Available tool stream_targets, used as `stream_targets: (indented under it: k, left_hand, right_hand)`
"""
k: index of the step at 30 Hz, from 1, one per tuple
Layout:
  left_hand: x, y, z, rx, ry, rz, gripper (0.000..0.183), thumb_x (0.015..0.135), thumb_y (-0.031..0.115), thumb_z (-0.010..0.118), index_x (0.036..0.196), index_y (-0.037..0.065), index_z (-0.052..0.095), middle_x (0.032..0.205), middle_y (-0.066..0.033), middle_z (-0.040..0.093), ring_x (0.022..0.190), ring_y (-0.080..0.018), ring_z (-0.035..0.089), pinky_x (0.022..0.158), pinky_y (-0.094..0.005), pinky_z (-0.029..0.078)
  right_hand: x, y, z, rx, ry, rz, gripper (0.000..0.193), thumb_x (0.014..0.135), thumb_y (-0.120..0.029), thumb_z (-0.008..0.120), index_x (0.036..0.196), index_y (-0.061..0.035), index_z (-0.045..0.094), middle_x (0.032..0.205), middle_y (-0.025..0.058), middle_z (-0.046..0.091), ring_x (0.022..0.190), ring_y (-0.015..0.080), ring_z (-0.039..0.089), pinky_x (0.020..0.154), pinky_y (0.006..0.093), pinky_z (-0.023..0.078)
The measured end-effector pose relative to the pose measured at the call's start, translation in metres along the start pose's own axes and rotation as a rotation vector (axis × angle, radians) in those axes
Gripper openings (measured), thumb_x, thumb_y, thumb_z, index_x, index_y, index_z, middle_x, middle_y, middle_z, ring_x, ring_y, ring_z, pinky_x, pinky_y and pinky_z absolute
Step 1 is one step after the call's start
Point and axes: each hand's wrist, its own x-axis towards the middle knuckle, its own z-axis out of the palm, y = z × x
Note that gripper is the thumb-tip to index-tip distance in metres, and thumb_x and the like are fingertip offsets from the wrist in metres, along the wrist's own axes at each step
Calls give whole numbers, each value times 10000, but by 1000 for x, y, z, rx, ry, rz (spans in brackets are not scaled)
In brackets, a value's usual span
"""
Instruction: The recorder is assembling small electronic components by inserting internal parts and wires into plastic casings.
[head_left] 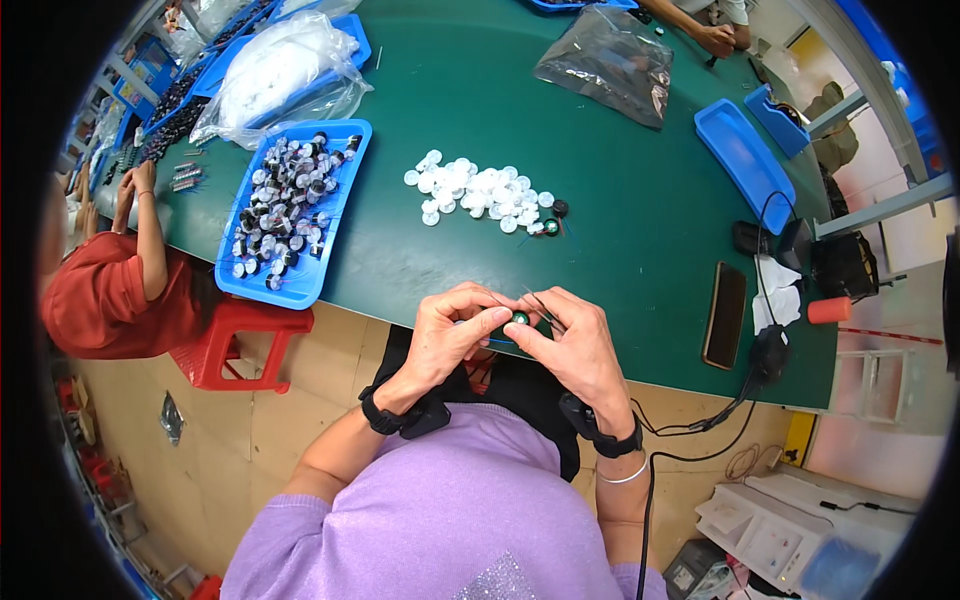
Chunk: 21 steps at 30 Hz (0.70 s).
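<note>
White equipment (742, 520) bears markings too small for us to read; our left hand (450, 328) and right hand (577, 350) pinch a green-faced part (521, 318) at the near edge of the table (620, 270), white caps (485, 190) beyond, a filled blue tray (262, 291) left, a phone (724, 315) right

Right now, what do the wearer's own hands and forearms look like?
Left hand and right hand: no gloves. Left wrist: black strap with boxy black module. Right wrist: similar black band, plus thin whitish bangle nearer the elbow. Lilac knit sleeves leave both forearms bare.
</note>
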Motion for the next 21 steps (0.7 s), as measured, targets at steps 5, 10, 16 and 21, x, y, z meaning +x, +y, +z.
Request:
stream_targets:
  k: [5,10,16,21]
  left_hand:
    - [-5,-2,-2,-2,45,-40,94,873,106,658,875,12,660,785,-33,616,528,-26,481,421,-157,355]
    - [-3,1,-7,-241,58,-124,106,892,120,634,891,14,628,827,-70,637,548,-38,479,406,-157,336]
    - [0,15,-10,-362,95,-229,123,909,136,607,914,15,630,857,-88,645,574,-48,475,405,-152,340]
    - [-11,13,-1,-198,43,-269,192,886,71,618,1055,-14,652,867,-91,657,564,-48,485,412,-166,349]
  right_hand:
    - [-3,2,7,50,15,-2,119,768,-94,654,834,-6,608,689,55,556,542,121,471,499,277,381]
    - [-12,11,13,210,24,55,82,777,-28,615,750,9,546,675,17,554,537,57,422,480,243,346]
    - [-19,19,2,493,-11,178,70,859,-34,593,850,16,640,771,-6,621,626,28,482,548,178,394]
    - [-20,22,1,584,-37,218,85,872,-68,605,865,12,634,766,-8,611,655,26,488,575,191,396]
